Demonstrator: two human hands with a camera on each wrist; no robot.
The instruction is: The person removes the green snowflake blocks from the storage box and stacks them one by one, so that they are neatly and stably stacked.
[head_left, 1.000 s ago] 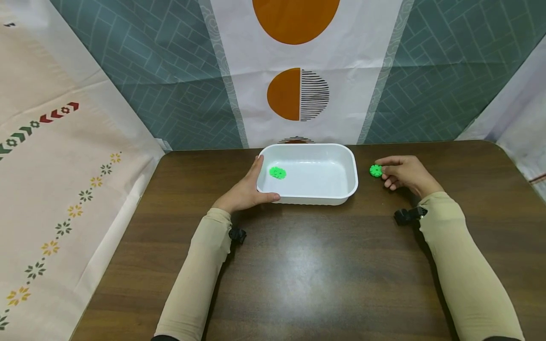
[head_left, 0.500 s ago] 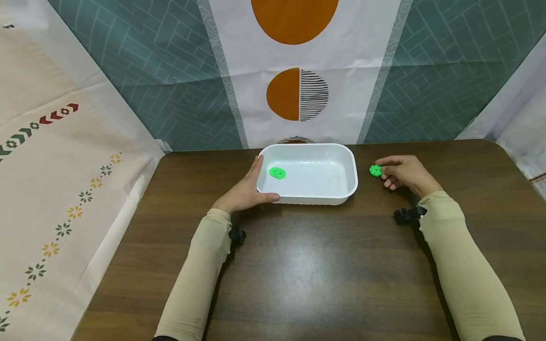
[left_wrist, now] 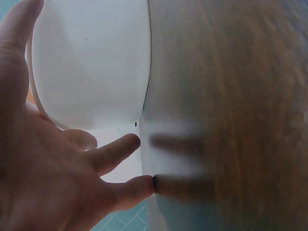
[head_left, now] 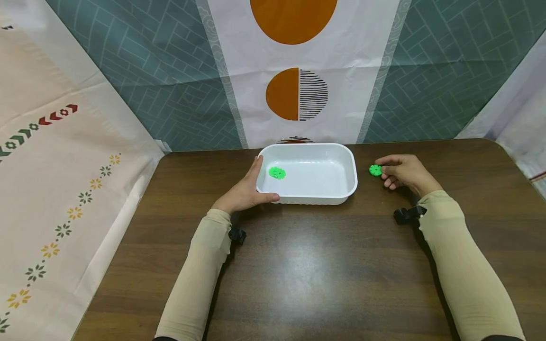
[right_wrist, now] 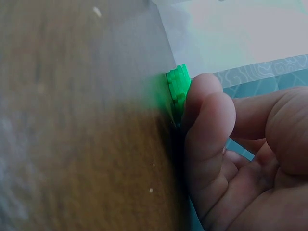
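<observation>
A white plastic tray [head_left: 309, 175] stands at the back of the table. Inside, toward its left end, lie green notched discs [head_left: 277, 173] that overlap; their exact number is hard to tell. My left hand [head_left: 241, 189] holds the tray's left end, thumb along the near wall and fingers at the end wall; in the left wrist view the lower fingers spread toward the tabletop. Right of the tray, my right hand [head_left: 405, 173] pinches a green notched disc [head_left: 375, 170] by its edge, low at the table. The right wrist view shows it layered, like a small stack [right_wrist: 178, 86].
The brown wooden table [head_left: 294, 265] runs from the back edge toward me. A patterned cloth [head_left: 179, 85] hangs behind it, and a cream printed cloth [head_left: 55, 199] hangs on the left. Black straps with small devices sit at both wrists.
Both hands, the tray and the green discs hold their places. Only a very slight shift of the head view shows.
</observation>
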